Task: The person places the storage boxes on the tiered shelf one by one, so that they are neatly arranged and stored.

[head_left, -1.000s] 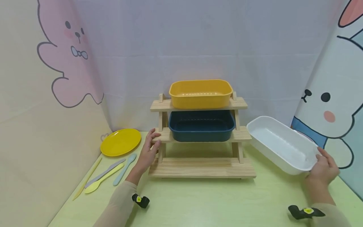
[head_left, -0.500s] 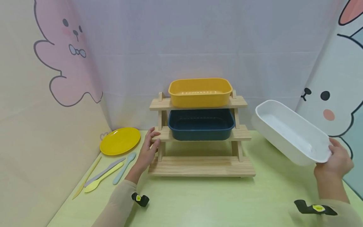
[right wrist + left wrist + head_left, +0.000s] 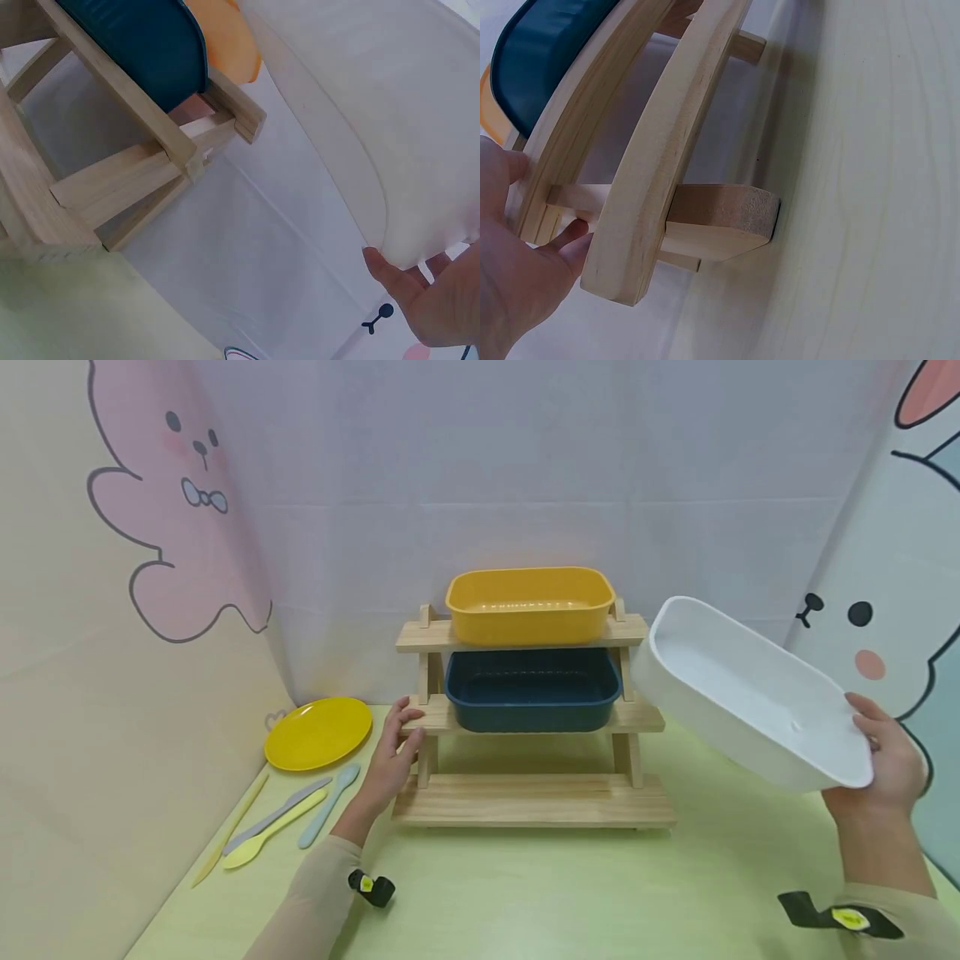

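My right hand (image 3: 885,760) grips the right end of a white rectangular plastic basin (image 3: 757,693), held up in the air and tilted. The basin's far left end overlaps the right side of a three-tier wooden shelf (image 3: 532,802) in the head view. From the right wrist view, the basin's underside (image 3: 390,127) shows above the thumb. My left hand (image 3: 388,768) holds the left end of the middle plank, fingers above and thumb below. A yellow basin (image 3: 531,622) sits on the top tier, a dark blue basin (image 3: 534,710) on the middle one. The bottom plank is bare.
Left of the shelf lie a yellow plate (image 3: 318,735), a yellow spoon (image 3: 273,831), a grey knife (image 3: 277,814), a light blue spoon (image 3: 328,806) and a thin yellow utensil (image 3: 231,831). Printed cloth walls (image 3: 525,460) enclose the table (image 3: 525,893) at the back and sides.
The white basin rose and went right with my right hand, then its far end swung left and up toward the shelf. My left hand stayed on the plank.
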Tool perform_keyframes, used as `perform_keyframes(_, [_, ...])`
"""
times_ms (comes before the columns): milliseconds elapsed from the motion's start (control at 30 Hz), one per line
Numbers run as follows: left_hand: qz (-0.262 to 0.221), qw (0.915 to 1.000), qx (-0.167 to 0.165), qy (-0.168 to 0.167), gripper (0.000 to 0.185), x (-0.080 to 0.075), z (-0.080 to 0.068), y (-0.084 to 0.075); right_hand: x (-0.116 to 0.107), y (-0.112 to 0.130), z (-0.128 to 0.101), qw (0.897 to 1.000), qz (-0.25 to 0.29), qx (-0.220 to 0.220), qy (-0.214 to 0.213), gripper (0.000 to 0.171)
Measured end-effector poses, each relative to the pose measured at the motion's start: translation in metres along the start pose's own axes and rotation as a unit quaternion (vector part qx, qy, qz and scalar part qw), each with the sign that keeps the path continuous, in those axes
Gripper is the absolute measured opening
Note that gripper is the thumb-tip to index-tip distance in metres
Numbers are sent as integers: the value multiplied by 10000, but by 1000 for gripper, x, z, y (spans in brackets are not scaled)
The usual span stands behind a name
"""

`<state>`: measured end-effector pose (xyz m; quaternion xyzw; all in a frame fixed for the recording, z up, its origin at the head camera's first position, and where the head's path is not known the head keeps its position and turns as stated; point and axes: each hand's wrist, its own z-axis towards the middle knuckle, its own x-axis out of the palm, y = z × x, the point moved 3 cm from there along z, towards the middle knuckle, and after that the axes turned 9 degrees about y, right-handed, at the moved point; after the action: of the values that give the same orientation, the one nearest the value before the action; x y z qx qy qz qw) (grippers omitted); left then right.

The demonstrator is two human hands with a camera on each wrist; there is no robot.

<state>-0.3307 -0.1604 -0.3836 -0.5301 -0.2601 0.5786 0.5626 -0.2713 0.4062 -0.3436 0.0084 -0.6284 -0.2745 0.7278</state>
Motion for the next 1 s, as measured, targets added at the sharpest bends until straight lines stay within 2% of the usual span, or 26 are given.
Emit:
perform_keyframes(133, [-36,10000,-14,-10,36,0,-1,-1,14,-7,-7,9967,-378,605,374,28])
perform_keyframes(300, [-58,10000,12,-16,36,0,0,1,28,-20,-16,9829,-710,1304,1092,31])
perform_keyframes(433, [-61,10000,-24,-6,35,0,1,3,37,-36,-23,9618,-1034,1659,1919,36])
perform_keyframes(633, [-26,10000,-56,-11,35,1,1,4,44,-57,-31,9228,-1914,1996,2684,39])
perform_keyframes(733, [-21,10000,-42,-22,35,1,1,3,44,-66,-33,9098,-2127,2121,2866,40])
perform_keyframes(867, [-6,10000,-12,-23,35,1,1,3,41,-79,-36,9009,-2537,2232,2725,36])
perform_keyframes(1000, [-54,10000,-32,-11,36,1,1,2,39,-93,-38,8817,-2907,2468,2779,35])
